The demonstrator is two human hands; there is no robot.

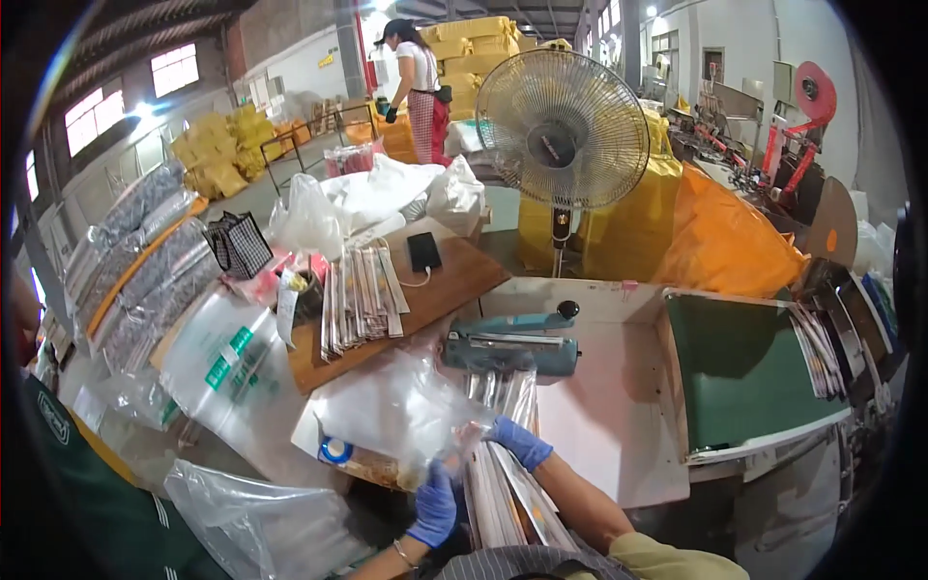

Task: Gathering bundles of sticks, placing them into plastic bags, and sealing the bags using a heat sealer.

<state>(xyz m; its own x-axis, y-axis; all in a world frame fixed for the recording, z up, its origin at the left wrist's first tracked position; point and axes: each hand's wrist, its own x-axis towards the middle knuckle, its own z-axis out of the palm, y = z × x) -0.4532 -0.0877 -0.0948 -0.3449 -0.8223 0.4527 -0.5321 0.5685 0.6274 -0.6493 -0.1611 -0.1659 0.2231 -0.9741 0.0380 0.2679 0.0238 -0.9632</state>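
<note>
A crumpled clear plastic bag [425, 401] lies over the near edge of the worktable. My left hand [435, 505], in a blue glove, is closed on the bag's lower edge. On its right, my right hand [520, 443], also gloved in blue, has its fingers bent together at the bag's right side; what they pinch is too small to make out. Below and between the hands stands a row of thin, flat packets [507, 493] packed on edge. Just beyond the hands is a teal hand-lever bag sealer [512, 350], with more packets in front of it.
A brown board [425, 290] carries bundled packets [360, 300] and a black phone [423, 252] on a white cable. Blue tape [335, 449] lies left of my hands. A large fan [561, 135] stands behind the table. At right is a green-lined tray [744, 367]. A person [418, 92] stands farther back.
</note>
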